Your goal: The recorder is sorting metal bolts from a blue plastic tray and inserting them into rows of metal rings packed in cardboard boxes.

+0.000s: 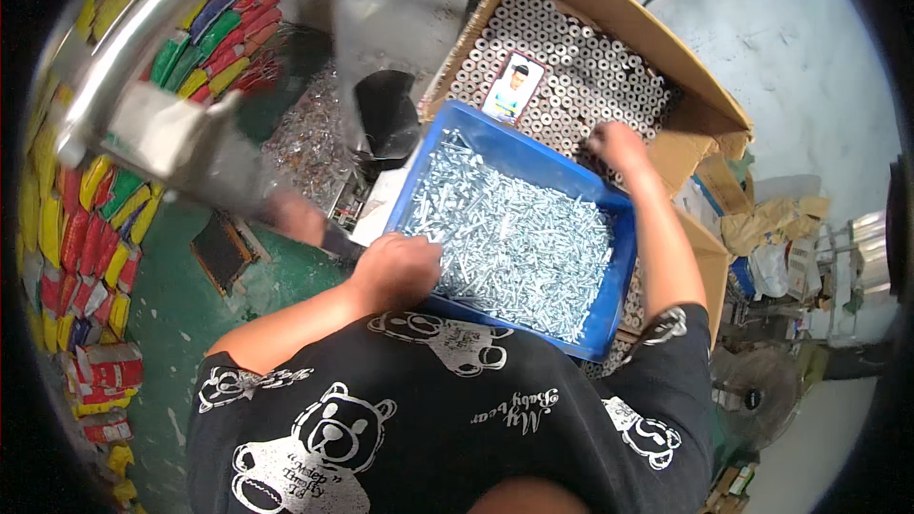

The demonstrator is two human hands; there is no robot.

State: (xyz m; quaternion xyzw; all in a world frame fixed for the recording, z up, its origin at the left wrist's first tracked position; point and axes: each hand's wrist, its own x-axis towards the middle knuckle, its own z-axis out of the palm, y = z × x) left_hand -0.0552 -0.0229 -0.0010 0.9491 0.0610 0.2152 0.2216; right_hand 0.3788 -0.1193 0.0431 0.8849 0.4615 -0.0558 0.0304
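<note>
In front of me a blue plastic bin (526,140) sits tilted, filled with small shiny silver screws (514,238). My left hand (395,271) is curled closed at the bin's left side, over the edge of the screws. Whatever its fingers hold is hidden. Beyond the bin stands an open cardboard box (666,62) packed with small pale cylinders (533,24), each with a dark hole in its end. My right hand (621,150) reaches past the bin's right far corner to these cylinders. Its fingers are bent together around something dark and blurred.
A phone (514,88) with a lit screen lies on the cylinders. Left are a curved metal pipe (124,48), a blurred metal part (200,152) and clear bags of small pieces (309,138). Colourful packets (86,228) are stacked far left. A fan (757,395) stands at right.
</note>
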